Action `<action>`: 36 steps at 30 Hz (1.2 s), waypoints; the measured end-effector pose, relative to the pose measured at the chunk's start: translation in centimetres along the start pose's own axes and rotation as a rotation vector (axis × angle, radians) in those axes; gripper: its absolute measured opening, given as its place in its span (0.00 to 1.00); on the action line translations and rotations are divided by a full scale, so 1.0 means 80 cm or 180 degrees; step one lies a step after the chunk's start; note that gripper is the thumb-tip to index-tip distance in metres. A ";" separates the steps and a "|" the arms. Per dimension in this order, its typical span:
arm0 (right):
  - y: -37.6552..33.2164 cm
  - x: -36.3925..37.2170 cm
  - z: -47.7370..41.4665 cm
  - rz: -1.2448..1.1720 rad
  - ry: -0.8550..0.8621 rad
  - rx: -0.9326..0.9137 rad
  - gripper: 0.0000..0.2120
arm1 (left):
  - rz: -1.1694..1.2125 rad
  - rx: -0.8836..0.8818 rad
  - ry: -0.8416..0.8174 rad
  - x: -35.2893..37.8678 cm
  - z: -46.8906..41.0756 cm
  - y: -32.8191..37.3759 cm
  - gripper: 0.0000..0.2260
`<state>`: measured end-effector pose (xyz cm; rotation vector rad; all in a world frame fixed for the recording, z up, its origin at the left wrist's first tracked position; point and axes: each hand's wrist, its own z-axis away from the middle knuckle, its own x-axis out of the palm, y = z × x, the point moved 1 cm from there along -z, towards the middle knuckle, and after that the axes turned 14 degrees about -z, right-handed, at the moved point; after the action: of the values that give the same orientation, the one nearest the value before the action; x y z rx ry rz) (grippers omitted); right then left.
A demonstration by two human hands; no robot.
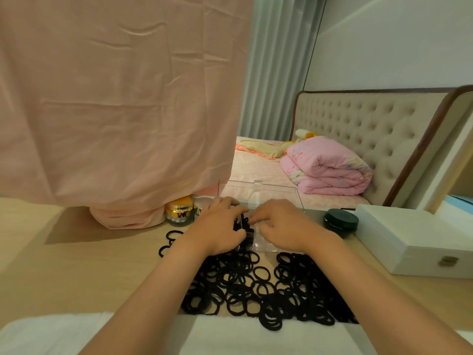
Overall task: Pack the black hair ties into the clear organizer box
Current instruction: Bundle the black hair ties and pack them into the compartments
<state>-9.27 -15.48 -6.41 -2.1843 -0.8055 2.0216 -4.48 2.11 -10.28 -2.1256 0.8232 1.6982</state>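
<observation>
Dozens of black elastic hair ties heaped on light wooden bench by clear plastic organizer box; left hand & right hand together over wad inside, grip unclear, so springy wad may pop out, box may skid.

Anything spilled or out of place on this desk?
Only the black hair ties: a loose heap sprawls over the table in front of the clear organizer box, its near edge reaching onto the white towel, with a few strays off to the left. That looks like unpacked stock, not damage; nothing else stands out.
</observation>
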 end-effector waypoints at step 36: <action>-0.003 0.029 0.106 -0.0272 -0.1052 0.0813 0.14 | -0.0377 0.0523 -0.0748 0.001 0.084 0.080 0.13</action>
<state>-17.34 -16.85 -9.65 -1.6813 -0.6107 2.3267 -13.56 0.78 -11.30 -1.7899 0.7259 1.7140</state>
